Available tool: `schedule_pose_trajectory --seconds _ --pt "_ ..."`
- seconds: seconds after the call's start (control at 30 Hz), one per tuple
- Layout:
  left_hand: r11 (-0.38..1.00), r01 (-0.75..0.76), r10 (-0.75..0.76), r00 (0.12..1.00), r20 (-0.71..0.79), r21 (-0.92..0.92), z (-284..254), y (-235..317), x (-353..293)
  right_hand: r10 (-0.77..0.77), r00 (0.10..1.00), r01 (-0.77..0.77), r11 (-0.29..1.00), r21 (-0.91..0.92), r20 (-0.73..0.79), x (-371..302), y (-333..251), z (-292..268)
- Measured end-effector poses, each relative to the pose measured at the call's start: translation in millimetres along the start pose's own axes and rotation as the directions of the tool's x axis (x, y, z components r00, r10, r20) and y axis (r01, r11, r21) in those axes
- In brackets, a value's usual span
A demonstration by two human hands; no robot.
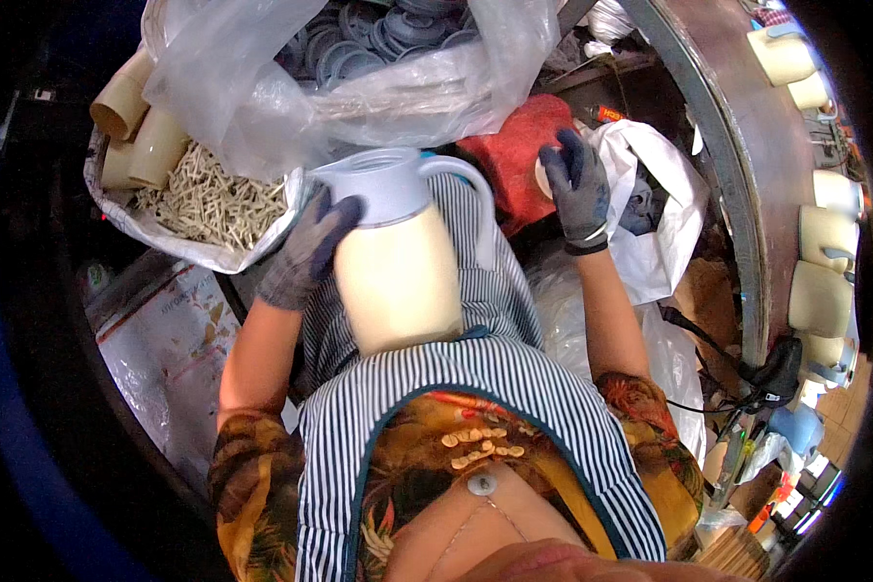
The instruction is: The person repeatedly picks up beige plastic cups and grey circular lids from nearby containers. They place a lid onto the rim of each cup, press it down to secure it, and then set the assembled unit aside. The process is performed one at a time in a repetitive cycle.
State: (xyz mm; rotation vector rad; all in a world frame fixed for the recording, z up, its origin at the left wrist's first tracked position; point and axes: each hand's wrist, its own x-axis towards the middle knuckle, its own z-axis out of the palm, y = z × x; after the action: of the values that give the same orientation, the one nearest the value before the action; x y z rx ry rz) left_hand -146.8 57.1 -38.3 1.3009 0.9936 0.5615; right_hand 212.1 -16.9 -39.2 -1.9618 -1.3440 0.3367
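Note:
A thermos jug (398, 276) with a cream body, a grey-blue collar and a matching handle stands on my lap, tilted slightly. My left hand (310, 242), in a dark grey glove, grips it at the collar and upper side, opposite the handle. To the right, apart from the jug, my gloved right hand (580, 184) is curled over a red cloth-like bundle (514, 160). A small pale round piece (544, 179) shows at its fingers, mostly hidden by them. Striped apron cloth (500, 281) covers my lap beneath the jug.
Ahead, a clear plastic bag (233, 87) holds several grey round lids (359, 48). At the left, a white sack (233, 260) contains small pale sticks and beige cylinders (160, 145). A white bag (684, 179) with dark parts sits right. Several cream jugs (824, 238) line the bench (761, 145).

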Motion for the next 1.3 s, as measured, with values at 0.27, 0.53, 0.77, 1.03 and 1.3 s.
schedule_pose_trajectory --seconds 0.27,0.53,0.77,1.03,1.3 --pt "0.843 -0.531 0.531 0.847 -0.029 -0.090 39 112 50 -0.013 0.980 0.047 0.985 0.164 -0.199 -16 89 9" --pt "0.540 -0.832 0.816 0.554 0.164 0.126 181 88 147 0.137 0.945 -0.083 0.979 0.188 -0.296 -29 70 -114" --pt "0.480 -0.792 0.833 0.547 0.088 0.378 193 53 164 -0.208 0.715 0.469 0.851 0.238 -0.667 -3 -107 -180" --pt "0.447 -0.675 0.771 0.623 0.129 0.587 193 57 154 -0.220 0.955 0.265 0.934 0.240 -0.199 59 -82 -133" --pt "0.415 -0.612 0.701 0.687 0.193 0.673 183 59 148 -0.453 0.879 0.411 0.878 -0.243 -0.150 135 -43 -101"
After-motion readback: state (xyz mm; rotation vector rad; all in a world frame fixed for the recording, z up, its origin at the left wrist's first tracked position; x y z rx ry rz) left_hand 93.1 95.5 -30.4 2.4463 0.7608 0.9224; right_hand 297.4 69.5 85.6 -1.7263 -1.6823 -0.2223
